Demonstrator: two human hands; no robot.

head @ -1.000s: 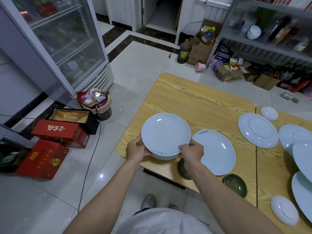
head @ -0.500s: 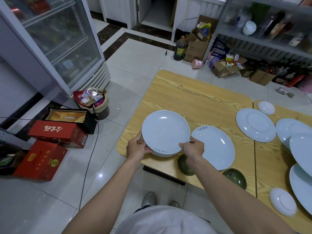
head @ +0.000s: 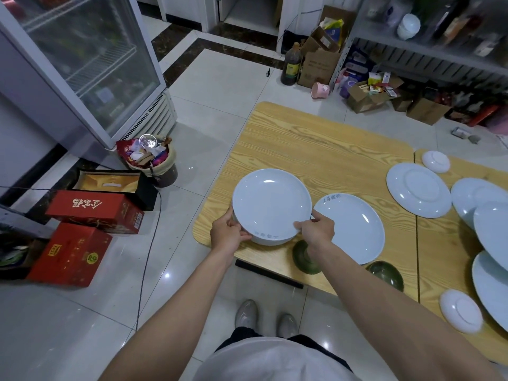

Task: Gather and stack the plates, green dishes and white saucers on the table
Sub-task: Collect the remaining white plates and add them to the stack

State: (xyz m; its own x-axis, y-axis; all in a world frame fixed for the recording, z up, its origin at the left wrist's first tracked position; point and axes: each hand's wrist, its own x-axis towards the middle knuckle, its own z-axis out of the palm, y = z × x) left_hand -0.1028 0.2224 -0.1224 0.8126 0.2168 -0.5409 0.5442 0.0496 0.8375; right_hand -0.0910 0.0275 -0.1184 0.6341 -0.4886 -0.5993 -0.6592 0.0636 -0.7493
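A person's two hands hold a white plate (head: 270, 204) by its near rim over the near left corner of a wooden table (head: 302, 138). The left hand (head: 228, 233) curls its fingers round the plate's left edge with the thumb on top, while the right hand (head: 316, 229) pinches the right edge between thumb and fingertips. A deep white wall shows beneath the rim, and it cannot be told whether the plate rests on the wood or is held just clear of it. Just beside it to the right lies a second plate (head: 354, 229), face up, with blue characters on its far rim. A green dish (head: 302, 259) sits at the table's near edge, partly hidden under the right wrist, and another green dish (head: 384, 273) lies near it to the right. Farther right, an upside-down plate (head: 417, 189) straddles the seam with an adjoining table (head: 439, 257), where a far saucer (head: 435, 160) and a near saucer (head: 460, 309) both lie foot-ring up. Overlapping plates (head: 478, 199) run off the right edge of the view. On the tiled floor to the left stand a glass-door refrigerator (head: 82, 64), a full waste bin (head: 154, 163) and red boxes (head: 93, 207). Cardboard boxes (head: 319, 64), a dark bottle (head: 291, 67) and metal shelving (head: 439, 37) line the far wall.
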